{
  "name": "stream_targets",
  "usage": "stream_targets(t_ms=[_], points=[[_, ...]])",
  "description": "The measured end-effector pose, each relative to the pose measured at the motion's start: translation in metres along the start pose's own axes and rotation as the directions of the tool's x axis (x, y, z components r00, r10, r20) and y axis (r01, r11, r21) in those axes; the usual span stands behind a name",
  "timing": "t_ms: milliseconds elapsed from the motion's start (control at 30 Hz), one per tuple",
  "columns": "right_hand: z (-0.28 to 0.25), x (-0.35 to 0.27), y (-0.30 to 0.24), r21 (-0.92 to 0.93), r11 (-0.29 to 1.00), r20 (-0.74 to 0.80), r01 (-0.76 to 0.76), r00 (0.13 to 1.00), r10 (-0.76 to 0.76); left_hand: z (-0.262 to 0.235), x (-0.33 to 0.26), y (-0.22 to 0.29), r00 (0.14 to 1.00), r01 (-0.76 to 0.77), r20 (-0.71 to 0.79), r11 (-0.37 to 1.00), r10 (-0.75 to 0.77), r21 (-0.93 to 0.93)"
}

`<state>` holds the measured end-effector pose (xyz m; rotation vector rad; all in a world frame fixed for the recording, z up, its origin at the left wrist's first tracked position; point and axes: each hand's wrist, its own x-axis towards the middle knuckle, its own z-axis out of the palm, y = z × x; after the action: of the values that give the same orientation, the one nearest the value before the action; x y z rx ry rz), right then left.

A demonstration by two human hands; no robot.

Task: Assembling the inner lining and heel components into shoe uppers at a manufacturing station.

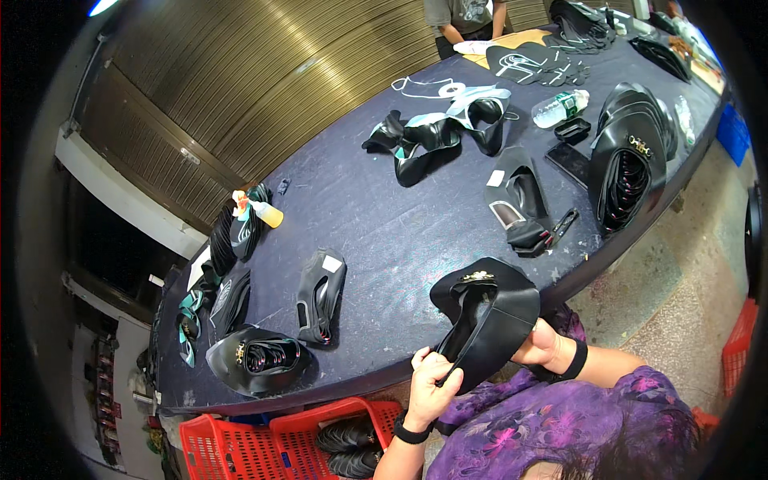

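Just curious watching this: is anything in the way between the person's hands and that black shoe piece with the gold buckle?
No. Both hands already grip the black shoe upper: the left hand pinches its lower end, and the right hand holds its far side.

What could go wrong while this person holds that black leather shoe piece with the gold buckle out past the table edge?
The black leather shoe upper with the gold buckle is held off the dark table by the left hand and right hand, so a slip might drop it toward the red plastic basket. A stack of black uppers near the edge could slide off.
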<state>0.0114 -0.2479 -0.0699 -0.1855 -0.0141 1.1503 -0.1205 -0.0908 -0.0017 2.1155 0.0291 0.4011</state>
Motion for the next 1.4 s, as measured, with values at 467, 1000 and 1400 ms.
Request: stream_targets(t_ms=[467,1000,1400], points=[[0.028,-0.020,-0.011,-0.146,0.979,0.050,0.143,0.989,-0.137,0.027,-0.005,0.022,0.963,-0.252,0.007,0.895,0.269,0.367],[-0.002,-0.018,-0.040,-0.367,0.929,0.011,0.053,0.999,-0.052,0.002,0.014,-0.030,0.795,0.275,-0.050,0.432,-0.605,-0.859],[0.008,-0.003,-0.044,-0.508,0.861,0.122,0.010,0.991,0.060,-0.026,0.034,-0.033,0.900,0.351,0.241,0.275,-0.363,-0.895]])
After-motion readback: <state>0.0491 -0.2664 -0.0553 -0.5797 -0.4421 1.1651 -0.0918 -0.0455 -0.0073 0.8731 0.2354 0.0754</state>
